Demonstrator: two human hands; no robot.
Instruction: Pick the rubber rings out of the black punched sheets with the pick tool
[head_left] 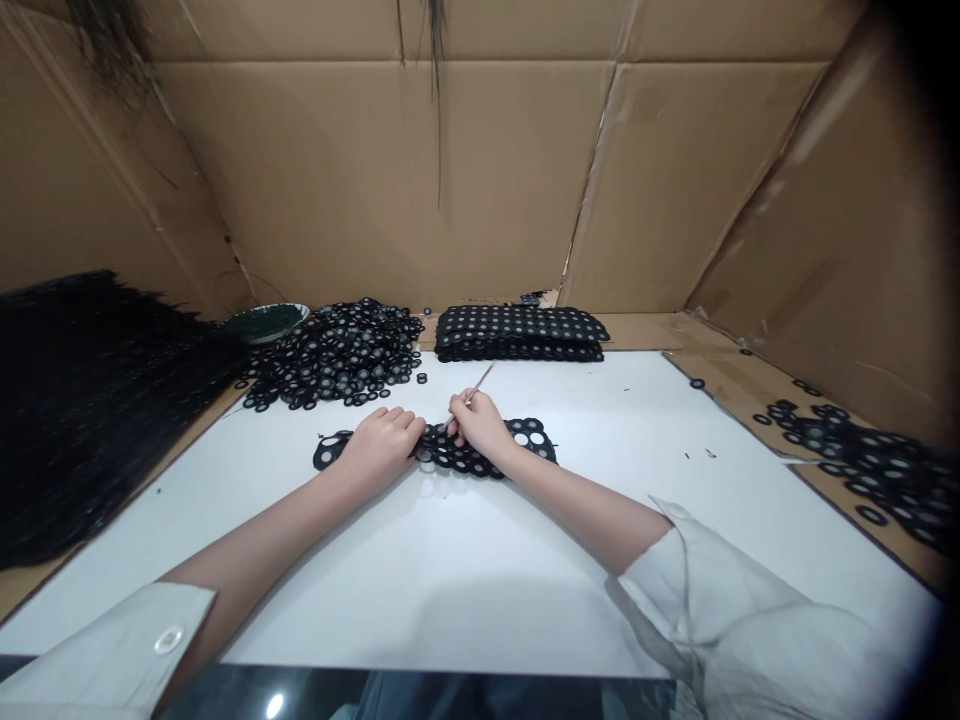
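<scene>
A strip of joined black rings (465,460) lies across the white board in front of me. My left hand (384,440) is closed over its left part, fingers curled at its edge. My right hand (478,424) is over the middle of the strip and grips a thin, pen-like tool (482,378) whose upper end points up and to the right. The tool's lower tip goes down to the rings between my hands, too small to make out. Larger open rings show at both ends of the strip.
Loose black rings (341,350) are heaped at the back left, beside a bowl (266,322) with dark green contents. Finished-looking ring panels (521,330) are stacked behind my hands. Black strands (97,400) lie at left, more rings (885,460) at right. Cardboard walls (375,170) enclose the board (420,620).
</scene>
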